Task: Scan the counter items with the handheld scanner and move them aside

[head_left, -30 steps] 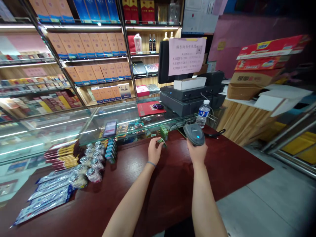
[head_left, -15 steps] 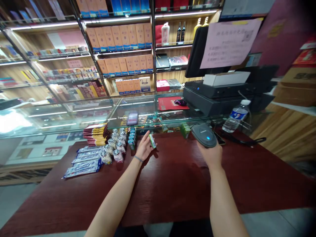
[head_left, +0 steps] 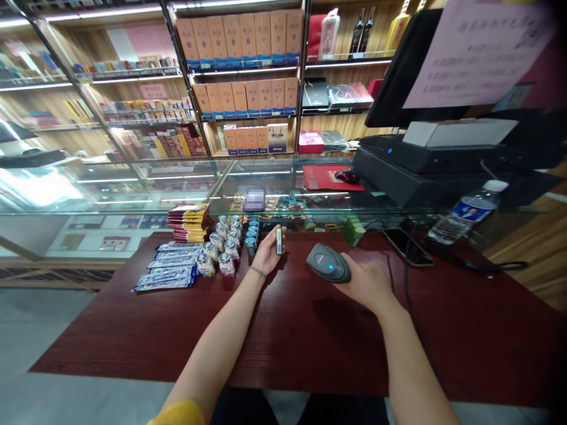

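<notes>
Right grip (head_left: 365,284) clasps a partly hidden scanner (head_left: 326,263); left grip (head_left: 267,255) holds an unreadable green pack (head_left: 279,241).

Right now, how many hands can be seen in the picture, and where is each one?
2. The left hand is just right of the small teal containers, with a small pack; the right hand is farther right, gripping the scanner. No other hand shows.

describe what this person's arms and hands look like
The left hand and right hand are ungloved. The left arm has a thin, plain grey-blue wristband, and a yellow fabric sleeve shows at the bottom edge. The right arm shows neither.
</notes>
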A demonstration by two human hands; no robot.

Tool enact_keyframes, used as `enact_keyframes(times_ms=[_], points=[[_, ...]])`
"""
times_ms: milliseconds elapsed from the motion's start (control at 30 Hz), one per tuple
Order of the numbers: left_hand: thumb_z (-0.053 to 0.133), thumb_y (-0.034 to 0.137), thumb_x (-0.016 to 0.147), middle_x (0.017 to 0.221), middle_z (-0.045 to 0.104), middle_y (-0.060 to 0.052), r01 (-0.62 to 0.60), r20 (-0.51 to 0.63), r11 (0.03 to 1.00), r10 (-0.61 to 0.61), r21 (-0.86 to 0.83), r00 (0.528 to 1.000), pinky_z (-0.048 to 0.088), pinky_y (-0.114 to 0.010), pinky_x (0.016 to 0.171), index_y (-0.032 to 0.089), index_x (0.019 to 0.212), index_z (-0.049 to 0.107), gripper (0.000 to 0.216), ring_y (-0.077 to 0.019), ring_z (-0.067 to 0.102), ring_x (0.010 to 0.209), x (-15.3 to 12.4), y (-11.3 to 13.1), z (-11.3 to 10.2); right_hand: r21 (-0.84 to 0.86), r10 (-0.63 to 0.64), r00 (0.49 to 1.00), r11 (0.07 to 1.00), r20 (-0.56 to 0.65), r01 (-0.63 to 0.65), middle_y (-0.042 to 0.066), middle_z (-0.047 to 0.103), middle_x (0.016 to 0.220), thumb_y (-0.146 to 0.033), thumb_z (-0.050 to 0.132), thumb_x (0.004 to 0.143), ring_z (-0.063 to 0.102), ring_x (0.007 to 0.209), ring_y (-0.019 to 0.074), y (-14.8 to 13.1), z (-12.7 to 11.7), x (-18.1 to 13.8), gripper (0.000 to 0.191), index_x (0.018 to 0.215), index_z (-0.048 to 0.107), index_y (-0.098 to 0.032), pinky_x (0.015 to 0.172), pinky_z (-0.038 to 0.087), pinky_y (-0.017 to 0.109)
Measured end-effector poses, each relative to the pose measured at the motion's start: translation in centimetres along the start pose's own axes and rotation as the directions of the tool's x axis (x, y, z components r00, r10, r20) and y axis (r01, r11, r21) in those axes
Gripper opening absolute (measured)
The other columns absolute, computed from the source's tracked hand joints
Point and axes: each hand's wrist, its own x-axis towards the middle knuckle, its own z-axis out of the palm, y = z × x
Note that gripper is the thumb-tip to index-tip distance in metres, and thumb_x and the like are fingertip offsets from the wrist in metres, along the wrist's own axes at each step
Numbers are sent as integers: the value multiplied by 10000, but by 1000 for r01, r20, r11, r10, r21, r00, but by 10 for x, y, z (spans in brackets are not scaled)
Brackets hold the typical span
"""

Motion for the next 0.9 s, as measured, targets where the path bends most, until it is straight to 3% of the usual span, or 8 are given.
enact_keyframes(times_ms=[300, 533, 767, 900], points=[[641, 207, 907, 1369, 615, -77, 2, -16, 1000, -2, -28, 1000, 522, -199, 613, 215, 1219, 650, 312, -116, 647, 868, 3, 1, -2, 30, -127, 987, 992, 93, 125, 6, 773, 775, -381, 685, 755, 722, 653, 265, -28, -5, 1, 434, 1156, 564, -271, 548, 298, 294], [606, 196, 924, 1366, 617, -75, 22, 34, 995, -18, -96, 999, 491, -186, 630, 217, 1176, 667, 260, -96, 656, 890, 5, -2, -8, 23, -141, 981, 990, 137, 139, 19, 780, 807, -361, 659, 773, 733, 690, 265, -32, -15, 0, 228, 952, 573, -249, 553, 268, 292], [662, 238, 891, 1272, 663, -73, -18, -5, 998, 17, -52, 1000, 518, -201, 635, 214, 1227, 646, 338, -110, 644, 845, 3, -2, -4, 26, -130, 988, 991, 83, 128, 18, 770, 774, -346, 651, 775, 721, 664, 247, -30, -14, 2, 309, 1060, 581, -248, 550, 290, 280], [746, 230, 802, 1162, 687, -39, -148, -34, 982, 153, 113, 988, 515, -205, 770, 247, 1303, 615, 519, -109, 644, 918, 5, -10, -3, 31, -92, 996, 995, -2, 92, 15, 753, 725, -358, 655, 765, 710, 638, 242, -19, -4, 2, 367, 1107, 585, -247, 544, 314, 270]])
